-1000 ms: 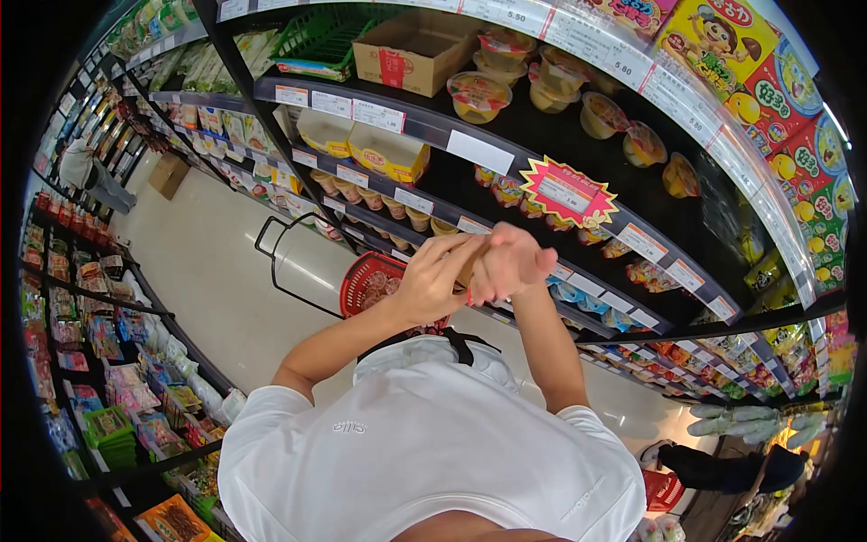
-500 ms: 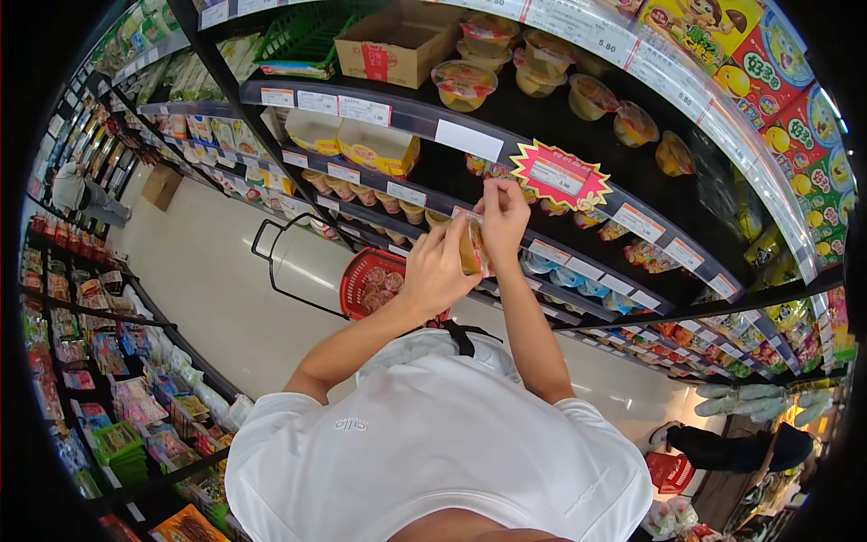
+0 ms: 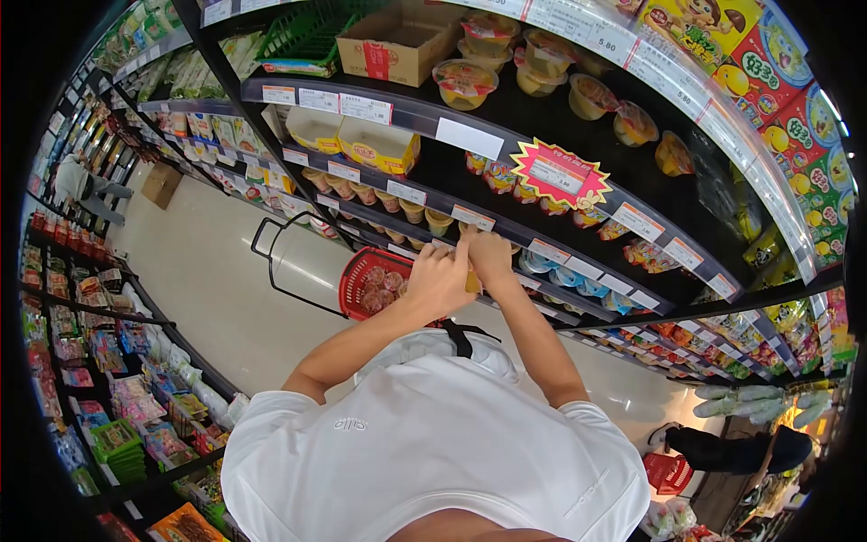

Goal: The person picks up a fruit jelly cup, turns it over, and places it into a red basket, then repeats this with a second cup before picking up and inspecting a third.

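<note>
In front of my waist, close to the shelf edge, my two hands meet around a small amber-coloured package (image 3: 473,283). My left hand (image 3: 437,277) is closed around its left side, the index finger pointing up along the top. Curled against its right side is my right hand (image 3: 490,257), whose fingertips are partly hidden. Most of the package is covered by the hands, so its exact kind does not show. Behind my left forearm a red shopping basket (image 3: 350,276) with a black handle holds several round pinkish packs (image 3: 379,287).
Shelves ahead carry jelly-like cups (image 3: 465,83), a cardboard box (image 3: 397,50), yellow cartons (image 3: 379,149) and a pink price sign (image 3: 562,174). Snack racks (image 3: 126,388) line the left. One person (image 3: 86,188) stands far left; another (image 3: 745,449) is at right beside a red basket (image 3: 668,471).
Both hands have come down slightly toward my body, and the right one has turned and curled inward. The package is now mostly covered. The person at far left has shifted slightly.
</note>
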{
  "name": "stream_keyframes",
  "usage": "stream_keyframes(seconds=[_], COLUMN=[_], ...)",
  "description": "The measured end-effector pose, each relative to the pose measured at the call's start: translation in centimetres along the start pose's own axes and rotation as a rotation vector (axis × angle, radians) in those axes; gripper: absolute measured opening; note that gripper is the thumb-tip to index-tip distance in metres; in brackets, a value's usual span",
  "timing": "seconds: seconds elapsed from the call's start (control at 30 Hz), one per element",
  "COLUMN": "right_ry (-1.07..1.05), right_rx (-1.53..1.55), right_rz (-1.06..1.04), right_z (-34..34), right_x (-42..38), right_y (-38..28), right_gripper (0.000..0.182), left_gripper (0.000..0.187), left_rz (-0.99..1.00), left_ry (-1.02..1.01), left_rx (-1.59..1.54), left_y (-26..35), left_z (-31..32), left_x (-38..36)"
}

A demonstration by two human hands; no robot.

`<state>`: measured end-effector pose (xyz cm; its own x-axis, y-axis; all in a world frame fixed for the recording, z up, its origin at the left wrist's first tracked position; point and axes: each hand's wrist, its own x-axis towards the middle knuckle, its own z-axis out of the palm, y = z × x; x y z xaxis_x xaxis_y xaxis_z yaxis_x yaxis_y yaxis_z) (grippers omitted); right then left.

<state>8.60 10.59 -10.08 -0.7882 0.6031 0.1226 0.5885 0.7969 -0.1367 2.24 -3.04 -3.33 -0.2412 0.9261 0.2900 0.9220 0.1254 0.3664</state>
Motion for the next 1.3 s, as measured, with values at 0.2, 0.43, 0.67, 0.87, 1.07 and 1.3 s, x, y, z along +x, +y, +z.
stream_keyframes(seconds=[0.2, 0.43, 0.67, 0.87, 1.07, 1.3], right_ry=[-0.314, -0.564, -0.548, -0.328, -0.188, -0.154], right_rx=[-0.157, -0.183, -0.305, -0.294, -0.260, -0.265], right_rz=[-0.261, -0.300, -0.230, -0.201, -0.122, -0.137], right_z=[2.4, -1.2, -3.7, -4.0, -3.6, -3.2], right_x=[-2.4, -1.7, 0.4, 0.1, 0.0, -0.8], right_y=[0.7, -0.5, -0.4, -0.8, -1.2, -0.8], right_gripper=[0.032, 0.029, 0.021, 0.034, 0.039, 0.041], left_gripper=[0.094, 0.091, 0.094, 0.098, 0.100, 0.100], left_rz=[0.146, 0.183, 0.161, 0.094, 0.088, 0.034], left_ry=[-0.032, -0.091, 0.045, 0.119, 0.137, 0.085], left_rx=[0.087, 0.038, -0.004, -0.076, -0.058, -0.089], left_y=[-1.8, -1.7, -0.7, -0.8, -1.1, -1.7], left_z=[0.0, -0.1, 0.4, 0.1, -0.6, -0.3], left_x=[0.5, -0.3, -0.7, -0.3, 0.4, 1.0])
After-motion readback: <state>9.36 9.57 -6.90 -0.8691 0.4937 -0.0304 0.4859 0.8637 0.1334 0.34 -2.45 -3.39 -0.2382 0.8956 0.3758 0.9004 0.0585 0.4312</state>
